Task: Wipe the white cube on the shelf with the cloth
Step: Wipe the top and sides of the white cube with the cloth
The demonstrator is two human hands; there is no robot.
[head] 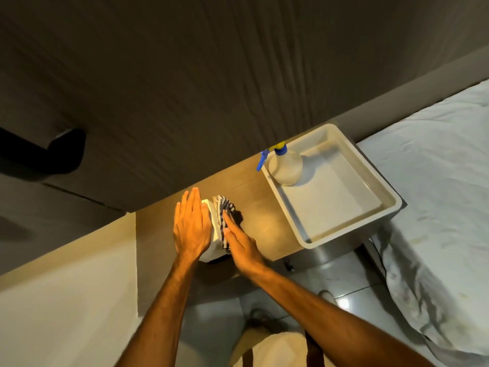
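head view: i see one cube (214, 230) on the shelf (264, 207), mostly hidden by two hands. left hand (191, 225) lies flat on it, fingers straight. right hand (242, 246) presses one cloth (225, 207) flat against its right side. one bottle (284, 165) stands in one tray (344, 207).

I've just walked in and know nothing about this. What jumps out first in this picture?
Two bare hands meet in a warm pool of light on the wooden shelf: the left hand lies flat on a white cube, while the right hand presses a blue-and-white striped cloth against the cube's side. To the right, a spray bottle with a blue trigger stands in a pale tray.
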